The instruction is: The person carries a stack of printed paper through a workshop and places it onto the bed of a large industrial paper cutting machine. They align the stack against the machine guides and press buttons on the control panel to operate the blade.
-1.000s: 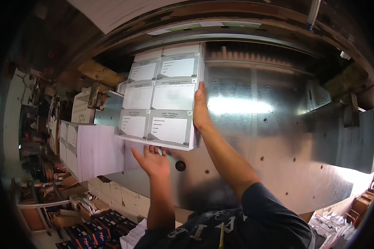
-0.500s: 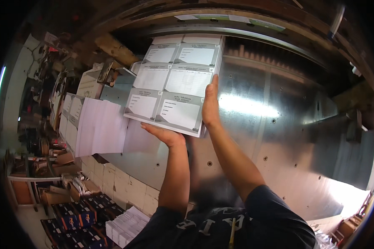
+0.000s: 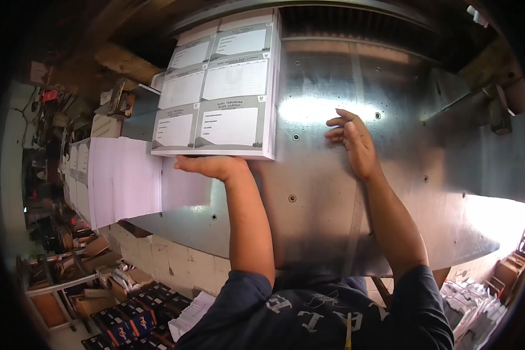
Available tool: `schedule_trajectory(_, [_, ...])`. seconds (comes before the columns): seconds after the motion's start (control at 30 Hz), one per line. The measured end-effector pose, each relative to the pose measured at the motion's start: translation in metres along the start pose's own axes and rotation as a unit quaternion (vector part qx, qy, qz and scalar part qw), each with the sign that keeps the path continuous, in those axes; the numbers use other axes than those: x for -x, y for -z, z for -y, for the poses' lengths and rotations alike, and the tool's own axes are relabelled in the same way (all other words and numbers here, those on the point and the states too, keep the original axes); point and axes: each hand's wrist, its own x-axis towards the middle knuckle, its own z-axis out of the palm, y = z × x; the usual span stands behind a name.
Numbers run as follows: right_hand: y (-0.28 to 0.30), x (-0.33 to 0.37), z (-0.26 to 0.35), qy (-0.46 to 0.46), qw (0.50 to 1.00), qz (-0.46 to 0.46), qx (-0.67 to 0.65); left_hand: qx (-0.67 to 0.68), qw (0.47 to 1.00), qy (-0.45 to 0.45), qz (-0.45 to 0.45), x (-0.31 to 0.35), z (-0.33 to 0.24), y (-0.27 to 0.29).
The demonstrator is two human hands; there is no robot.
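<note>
A thick stack of printed sheets, grey and white with a grid of form panels, lies on the metal table toward the far side. My left hand is pressed flat along the stack's near edge, fingers stretched out to the left. Over the bare metal to the right of the stack, my right hand hovers apart from it, fingers loosely spread and holding nothing. Left of my left hand stands another tall paper stack, its pale cut edges facing me.
A dark machine beam crosses above the table's far side. A metal block stands at the right. On the floor, lower left, are dark boxes and a paper pile; more paper bundles sit lower right.
My right hand has left the stack's right side and moved right. The stack appears farther up and left in view, with my left hand still at its near edge. The view has shifted.
</note>
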Motion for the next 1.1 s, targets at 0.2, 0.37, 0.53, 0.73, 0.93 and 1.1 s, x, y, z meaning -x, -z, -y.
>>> schedule_trajectory(0.2, [0.006, 0.005, 0.011, -0.015, 0.999, 0.033, -0.001, -0.02, 0.998, -0.046, -0.025, -0.003, 0.022, 0.009])
schedule_trajectory(0.37, [-0.006, 0.001, 0.021, -0.023, 0.984, 0.092, 0.151, 0.044, 0.997, -0.058, 0.036, 0.001, 0.017, -0.007])
schedule_trajectory(0.53, [-0.006, 0.012, 0.013, 0.029, 0.977, 0.067, 0.201, 0.008, 0.998, -0.015, 0.068, -0.005, 0.03, 0.005])
schedule_trajectory(0.73, [-0.004, 0.01, 0.018, 0.042, 0.965, 0.106, 0.236, -0.001, 0.992, 0.002, 0.123, -0.009, 0.03, 0.008])
schedule_trajectory(0.93, [-0.017, 0.028, 0.028, 0.071, 0.913, 0.276, 0.292, -0.015, 0.99, 0.015, 0.136, -0.009, 0.028, 0.027])
schedule_trajectory(1.1, [-0.02, 0.036, 0.026, 0.042, 0.929, 0.234, 0.282, 0.037, 0.993, 0.003, 0.109, -0.006, 0.024, 0.004])
